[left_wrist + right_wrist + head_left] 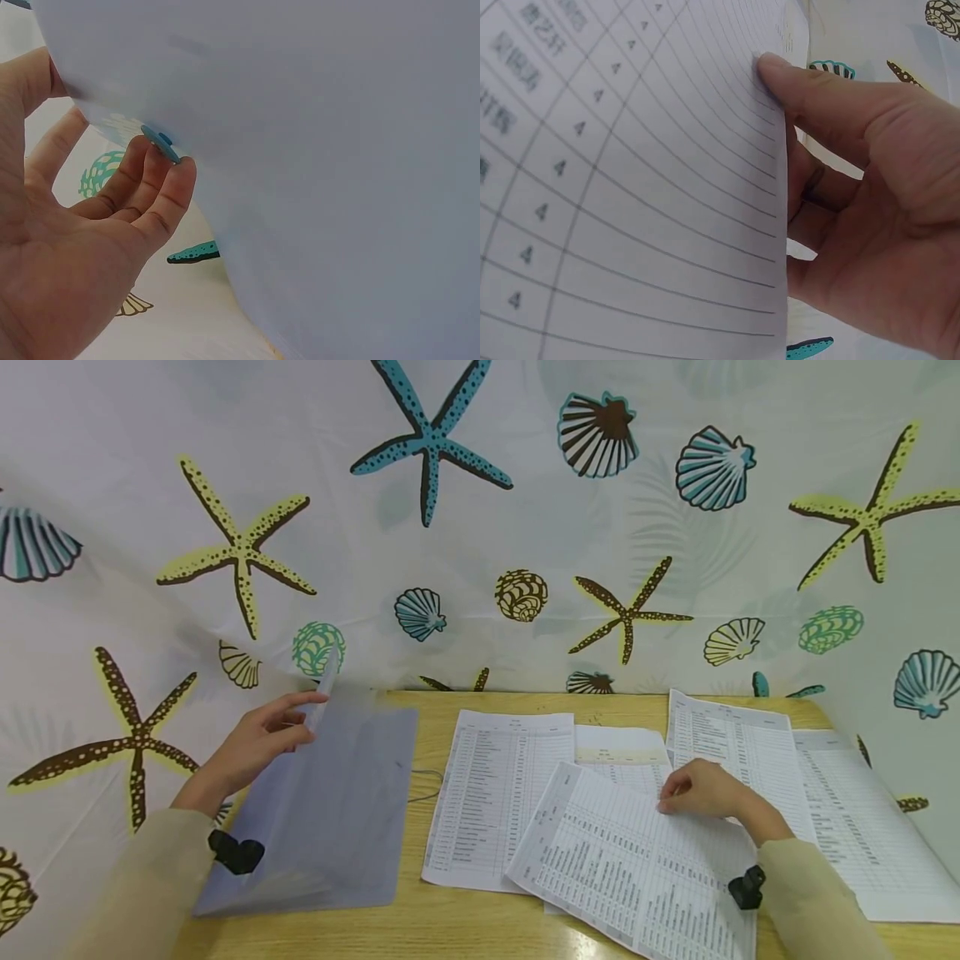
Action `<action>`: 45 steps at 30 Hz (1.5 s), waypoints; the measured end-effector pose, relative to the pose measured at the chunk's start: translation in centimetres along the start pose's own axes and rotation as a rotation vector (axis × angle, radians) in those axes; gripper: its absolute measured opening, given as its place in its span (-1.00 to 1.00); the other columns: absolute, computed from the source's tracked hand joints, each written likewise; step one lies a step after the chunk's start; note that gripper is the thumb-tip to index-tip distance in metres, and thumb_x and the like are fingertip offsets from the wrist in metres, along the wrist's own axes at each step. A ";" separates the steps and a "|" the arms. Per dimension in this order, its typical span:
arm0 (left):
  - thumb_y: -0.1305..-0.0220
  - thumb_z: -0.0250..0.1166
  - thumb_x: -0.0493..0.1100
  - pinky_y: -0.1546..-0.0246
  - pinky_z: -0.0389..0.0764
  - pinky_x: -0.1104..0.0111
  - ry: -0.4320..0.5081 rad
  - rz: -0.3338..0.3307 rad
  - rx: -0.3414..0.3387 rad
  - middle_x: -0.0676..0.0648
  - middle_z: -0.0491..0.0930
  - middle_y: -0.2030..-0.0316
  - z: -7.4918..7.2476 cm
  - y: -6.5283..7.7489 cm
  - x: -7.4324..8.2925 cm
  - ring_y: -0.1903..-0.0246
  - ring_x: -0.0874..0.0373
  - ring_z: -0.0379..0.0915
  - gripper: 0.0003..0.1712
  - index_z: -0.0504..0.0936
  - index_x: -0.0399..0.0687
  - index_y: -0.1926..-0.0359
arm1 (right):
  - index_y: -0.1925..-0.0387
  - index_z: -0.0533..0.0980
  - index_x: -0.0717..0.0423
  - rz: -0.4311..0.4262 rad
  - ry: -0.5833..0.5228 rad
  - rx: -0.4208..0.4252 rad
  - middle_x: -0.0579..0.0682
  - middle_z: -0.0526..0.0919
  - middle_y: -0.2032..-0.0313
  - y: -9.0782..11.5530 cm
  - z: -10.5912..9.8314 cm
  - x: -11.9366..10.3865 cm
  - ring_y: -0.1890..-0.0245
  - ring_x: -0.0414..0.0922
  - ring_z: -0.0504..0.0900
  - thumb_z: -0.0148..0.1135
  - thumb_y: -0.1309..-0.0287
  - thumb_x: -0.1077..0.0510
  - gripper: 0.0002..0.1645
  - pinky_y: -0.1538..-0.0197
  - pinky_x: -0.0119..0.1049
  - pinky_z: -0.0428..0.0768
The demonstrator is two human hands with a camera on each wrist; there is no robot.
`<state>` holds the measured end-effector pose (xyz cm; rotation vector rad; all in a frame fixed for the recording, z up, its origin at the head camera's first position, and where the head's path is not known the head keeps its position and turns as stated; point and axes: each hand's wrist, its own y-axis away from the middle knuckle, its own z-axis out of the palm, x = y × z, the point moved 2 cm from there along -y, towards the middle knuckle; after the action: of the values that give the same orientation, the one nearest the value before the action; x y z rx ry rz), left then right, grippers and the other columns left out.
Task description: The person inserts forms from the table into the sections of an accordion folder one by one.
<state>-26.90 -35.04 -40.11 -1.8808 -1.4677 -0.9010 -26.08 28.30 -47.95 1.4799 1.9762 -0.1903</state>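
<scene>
A translucent blue plastic document folder (pixel 337 810) lies at the left of the table. My left hand (pixel 262 739) holds its raised flap by the edge. In the left wrist view the fingertips sit at a small blue snap button (pixel 161 142) on the flap (pixel 315 150). My right hand (pixel 705 789) pinches the edge of a printed sheet (pixel 600 852), thumb on the printed face and fingers behind. Rows and columns of a table cover this sheet, which lies slanted over other papers in the head view.
Another printed sheet (pixel 502 793) lies left of the held one, and a partly covered sheet (pixel 622 743) lies behind it. More printed papers (pixel 862 827) spread at the right of the wooden table (pixel 450 927). A cloth (pixel 480 527) with starfish and shells hangs behind.
</scene>
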 end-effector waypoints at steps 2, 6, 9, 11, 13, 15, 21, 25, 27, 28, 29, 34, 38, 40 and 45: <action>-0.55 0.21 -0.17 0.09 0.58 0.40 0.007 0.003 0.001 -0.13 0.44 -0.21 0.0 0.0 -0.1 0.05 0.31 0.48 -0.38 0.35 0.01 -0.55 | 0.28 0.73 0.09 -0.022 -0.016 0.002 -0.10 0.64 0.38 0.0 -0.1 0.2 0.31 -0.12 0.47 0.48 -0.26 0.08 -0.85 0.20 -0.23 0.44; -0.55 0.21 -0.17 0.09 0.58 0.41 0.003 0.001 0.003 -0.12 0.43 -0.20 0.0 0.0 -0.2 0.06 0.31 0.48 -0.38 0.35 0.02 -0.55 | 0.26 0.73 0.11 -0.051 -0.039 0.033 -0.07 0.67 0.35 0.0 -0.2 0.6 0.30 -0.13 0.47 0.46 -0.28 0.09 -0.85 0.19 -0.26 0.44; -0.56 0.21 -0.16 0.08 0.58 0.42 -0.005 -0.001 0.004 -0.14 0.41 -0.26 0.0 -0.1 -0.2 0.03 0.33 0.47 -0.37 0.34 0.01 -0.56 | 0.21 0.73 0.14 -0.049 -0.054 0.062 -0.04 0.70 0.29 0.0 -0.2 1.0 0.27 -0.13 0.47 0.43 -0.32 0.07 -0.80 0.18 -0.27 0.44; -0.55 0.21 -0.16 0.08 0.58 0.42 -0.009 0.000 0.005 -0.14 0.42 -0.26 0.1 -0.1 -0.2 0.03 0.33 0.47 -0.37 0.34 0.00 -0.56 | 0.18 0.73 0.14 -0.032 -0.071 0.078 -0.02 0.71 0.24 0.0 -0.1 1.2 0.25 -0.12 0.47 0.39 -0.35 0.07 -0.80 0.16 -0.26 0.45; -0.55 0.20 -0.17 0.08 0.59 0.42 -0.006 0.000 0.005 -0.15 0.42 -0.24 0.1 -0.1 -0.1 0.05 0.33 0.48 -0.37 0.34 0.00 -0.56 | 0.14 0.71 0.17 -0.017 -0.085 0.089 0.02 0.71 0.22 0.0 -0.1 1.4 0.24 -0.10 0.48 0.34 -0.39 0.07 -0.77 0.17 -0.24 0.46; -0.55 0.20 -0.17 0.08 0.58 0.42 -0.007 -0.002 0.003 -0.14 0.42 -0.26 0.1 -0.1 -0.1 0.03 0.34 0.48 -0.37 0.34 0.00 -0.56 | 0.12 0.69 0.18 0.003 -0.100 0.102 0.05 0.70 0.21 0.0 0.0 1.5 0.23 -0.09 0.49 0.31 -0.42 0.06 -0.75 0.17 -0.24 0.46; -0.55 0.20 -0.17 0.08 0.59 0.41 -0.007 -0.008 0.002 -0.17 0.42 -0.24 0.2 -0.1 0.0 0.05 0.32 0.47 -0.37 0.34 -0.01 -0.56 | 0.03 0.61 0.22 0.106 -0.279 0.034 -0.05 0.61 0.39 0.0 0.4 1.4 0.42 -0.17 0.48 0.23 -0.49 0.02 -0.68 0.35 -0.31 0.45; -0.55 0.20 -0.18 0.09 0.59 0.39 -0.008 -0.003 0.003 -0.17 0.44 -0.20 0.3 -0.1 0.0 0.08 0.31 0.50 -0.37 0.34 -0.03 -0.56 | -0.23 0.47 0.33 0.189 -0.509 -0.097 -0.12 0.67 0.42 -0.2 1.0 1.3 0.49 -0.22 0.59 0.17 -0.52 0.03 -0.51 0.43 -0.36 0.53; -0.55 0.20 -0.18 0.08 0.59 0.41 -0.011 -0.001 0.002 -0.18 0.42 -0.25 0.3 -0.1 0.0 0.04 0.33 0.49 -0.37 0.34 -0.02 -0.56 | -0.38 0.36 0.39 0.207 -0.576 -0.137 -0.09 0.76 0.31 -0.2 1.3 1.3 0.42 -0.21 0.70 0.17 -0.52 0.03 -0.37 0.37 -0.35 0.64; -0.55 0.20 -0.18 0.08 0.59 0.42 -0.012 0.000 0.000 -0.18 0.41 -0.29 0.3 -0.1 0.0 0.03 0.34 0.48 -0.37 0.34 -0.01 -0.56 | -0.44 0.30 0.42 0.207 -0.601 -0.155 -0.05 0.80 0.23 -0.2 1.3 1.3 0.36 -0.18 0.75 0.17 -0.52 0.04 -0.30 0.32 -0.32 0.69; -0.55 0.20 -0.18 0.07 0.58 0.43 -0.013 0.000 -0.001 -0.19 0.40 -0.32 0.3 -0.1 0.0 0.01 0.35 0.47 -0.37 0.34 -0.01 -0.56 | -0.49 0.24 0.44 0.210 -0.618 -0.168 -0.02 0.81 0.18 -0.2 1.4 1.2 0.32 -0.16 0.79 0.18 -0.51 0.04 -0.25 0.28 -0.29 0.72; -0.55 0.22 -0.17 0.06 0.59 0.44 -0.009 -0.002 -0.007 -0.22 0.37 -0.37 0.3 -0.1 0.0 -0.03 0.35 0.45 -0.36 0.33 -0.01 -0.56 | -0.51 0.17 0.47 0.161 -0.688 -0.203 0.02 0.82 0.12 -0.1 1.0 0.9 0.27 -0.13 0.82 0.20 -0.50 0.11 -0.22 0.24 -0.26 0.76; -0.54 0.24 -0.16 0.07 0.60 0.44 -0.003 -0.001 -0.011 -0.21 0.40 -0.30 0.3 -0.2 0.0 0.01 0.34 0.47 -0.35 0.33 -0.03 -0.56 | -0.46 0.23 0.45 0.100 -0.778 -0.214 0.01 0.81 0.09 -0.1 0.3 0.4 0.19 -0.12 0.83 0.21 -0.51 0.13 -0.29 0.17 -0.21 0.78; -0.54 0.25 -0.15 0.07 0.60 0.44 -0.003 0.002 -0.012 -0.20 0.41 -0.27 0.3 -0.3 0.0 0.03 0.34 0.48 -0.35 0.33 -0.03 -0.56 | -0.44 0.27 0.43 0.083 -0.804 -0.212 0.00 0.80 0.07 0.0 0.0 0.0 0.16 -0.11 0.83 0.21 -0.51 0.13 -0.32 0.13 -0.19 0.79; -0.53 0.26 -0.15 0.08 0.61 0.44 0.010 0.017 -0.009 -0.19 0.43 -0.21 0.4 -0.1 0.2 0.06 0.32 0.50 -0.35 0.34 -0.06 -0.55 | -0.45 0.28 0.42 0.064 -0.824 -0.178 -0.02 0.79 0.05 -0.4 -0.3 -1.3 0.12 -0.12 0.81 0.22 -0.51 0.10 -0.31 0.08 -0.18 0.78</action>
<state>-26.93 -34.59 -40.19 -1.8903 -1.4419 -0.9094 -26.37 27.29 -47.06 1.0933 1.2406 -0.4925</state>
